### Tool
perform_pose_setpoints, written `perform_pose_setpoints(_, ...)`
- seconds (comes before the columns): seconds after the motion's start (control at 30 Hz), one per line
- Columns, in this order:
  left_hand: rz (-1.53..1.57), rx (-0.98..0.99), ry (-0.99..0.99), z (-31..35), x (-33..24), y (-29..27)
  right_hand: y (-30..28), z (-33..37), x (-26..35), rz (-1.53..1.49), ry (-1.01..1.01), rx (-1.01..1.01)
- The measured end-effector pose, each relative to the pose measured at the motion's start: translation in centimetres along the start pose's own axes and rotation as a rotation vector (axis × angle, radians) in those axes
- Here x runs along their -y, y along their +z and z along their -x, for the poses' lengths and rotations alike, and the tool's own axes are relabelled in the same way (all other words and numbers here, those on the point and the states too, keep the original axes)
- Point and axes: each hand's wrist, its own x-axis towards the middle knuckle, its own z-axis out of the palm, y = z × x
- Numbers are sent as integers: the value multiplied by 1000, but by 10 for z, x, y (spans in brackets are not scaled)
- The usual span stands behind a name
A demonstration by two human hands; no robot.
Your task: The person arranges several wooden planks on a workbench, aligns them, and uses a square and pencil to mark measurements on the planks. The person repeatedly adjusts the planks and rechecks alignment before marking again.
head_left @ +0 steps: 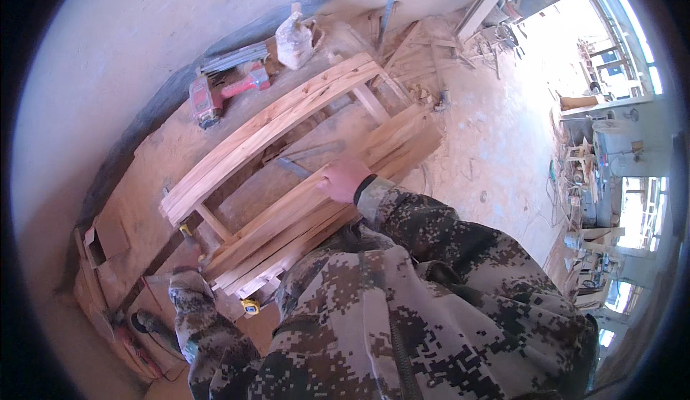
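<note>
My right hand (342, 177) is closed at the upper edge of the near wooden boards (287, 209). A narrow grey bar (295, 168) lies just beyond its fingers, and I cannot make out what they hold. My left hand (190, 279) is low at the boards' left end, mostly covered by its camouflage sleeve, so its fingers do not show clearly. The near boards and a far rail (266, 123) form a long wooden frame, joined by short crosspieces (370, 104) at both ends.
Behind the frame lie a red power tool (208, 102) and a white bag (295, 40). A yellow tape measure (250, 306) sits by the boards' near left end. Wood scraps (431, 55) litter the back. Cluttered benches (586, 163) line the right side.
</note>
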Motion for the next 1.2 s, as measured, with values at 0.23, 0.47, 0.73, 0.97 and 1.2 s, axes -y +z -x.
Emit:
perform_pose_setpoints(0.23, 883, -379, -8, -58, 15, -11, 0, -10, -14, -388, 266, 163)
perform_pose_setpoints(0.47, 2204, -340, -309, -81, -15, -12, 32, -42, -41, -818, 329, -30)
perform_pose_setpoints(0.73, 1237, -542, 49, -107, 33, 58, 37, -115, -46, -1847, 991, 12)
perform_pose_setpoints(0.97, 733, -509, -150, -42, -14, 18, 83, -161, -39, -1946, 1013, -350)
perform_pose_setpoints(1.2, 1357, -612, -141, -6, -49, -31, 111, -130, -51, -2356, 1058, -407)
